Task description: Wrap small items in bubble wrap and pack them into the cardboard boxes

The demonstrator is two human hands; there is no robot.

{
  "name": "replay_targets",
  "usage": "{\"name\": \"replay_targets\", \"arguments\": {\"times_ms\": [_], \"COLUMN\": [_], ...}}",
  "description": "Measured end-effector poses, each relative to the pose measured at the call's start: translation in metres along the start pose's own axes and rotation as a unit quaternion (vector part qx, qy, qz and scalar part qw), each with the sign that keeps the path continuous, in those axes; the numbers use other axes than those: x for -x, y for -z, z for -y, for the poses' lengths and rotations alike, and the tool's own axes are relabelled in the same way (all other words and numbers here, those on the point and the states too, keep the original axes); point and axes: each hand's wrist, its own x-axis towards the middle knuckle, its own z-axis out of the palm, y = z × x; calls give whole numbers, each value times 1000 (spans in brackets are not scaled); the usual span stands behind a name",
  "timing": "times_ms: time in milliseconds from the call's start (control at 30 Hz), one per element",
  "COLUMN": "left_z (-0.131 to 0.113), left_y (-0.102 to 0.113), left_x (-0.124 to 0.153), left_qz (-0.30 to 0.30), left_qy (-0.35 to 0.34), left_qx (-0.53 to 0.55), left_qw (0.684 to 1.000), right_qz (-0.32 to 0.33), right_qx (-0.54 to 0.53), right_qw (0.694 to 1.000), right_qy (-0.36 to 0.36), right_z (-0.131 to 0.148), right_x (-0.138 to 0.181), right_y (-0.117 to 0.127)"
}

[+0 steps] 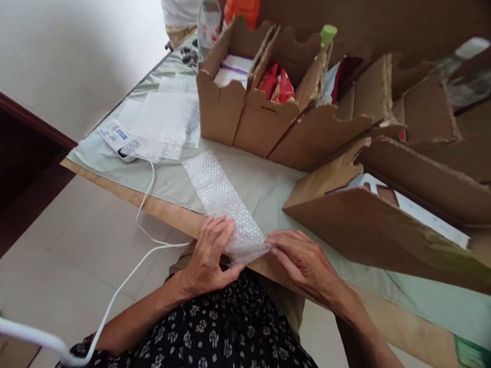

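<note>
A long, clear bubble wrap bag slants across the table's front edge, its near end between my two hands. My left hand holds the left side of that end, with the fingers lying on top and the thumb at the lower edge. At the right corner my right hand pinches the bag between thumb and fingertips. The near end looks folded or open; I cannot tell which. Farther back lies a pile of flat bubble wrap bags, beside a white device with a printed label.
Cardboard bins holding red packets and other goods line the back. At right stands a larger cardboard box with a white item inside. A white cable hangs off the table edge. Another person stands behind.
</note>
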Motion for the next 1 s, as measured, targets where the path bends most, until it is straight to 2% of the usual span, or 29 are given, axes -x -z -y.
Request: {"name": "replay_targets", "arguments": {"times_ms": [133,233,333,400,467,500,567,667,767,933,1000], "left_z": [-19,-27,-27,-23,-17,-14,-7,3,9,-3,-13], "left_y": [-6,-7,-11,-13,-14,-14,-15,-15,-12,9,14], "left_x": [6,11,11,8,3,0,-5,-10,-14,-16,-11], "left_qz": [61,71,48,44,46,45,48,71,61,-44,-16], "left_qy": [32,112,222,252,241,229,210,197,175,89,37], "left_qx": [83,94,50,17,-17,-35,-67,-102,-121,-122,-119], "left_qw": [994,987,973,966,969,972,974,973,975,988,992], "right_qz": [-8,-40,-110,-178,-224,-225,-189,-102,-52,-62,-64], "right_qx": [-31,-67,-101,-86,-40,-13,36,90,107,110,109], "right_qw": [996,985,972,967,967,970,981,990,992,992,991], "right_qy": [-87,-157,-181,-159,-115,-89,-34,22,29,22,33], "right_z": [3,-2,-9,-9,-7,-4,0,2,-2,-6,-3], "right_x": [20,14,10,16,28,34,42,40,27,13,11], "right_y": [-10,-31,-50,-55,-55,-53,-52,-58,-70,-77,-73]}}
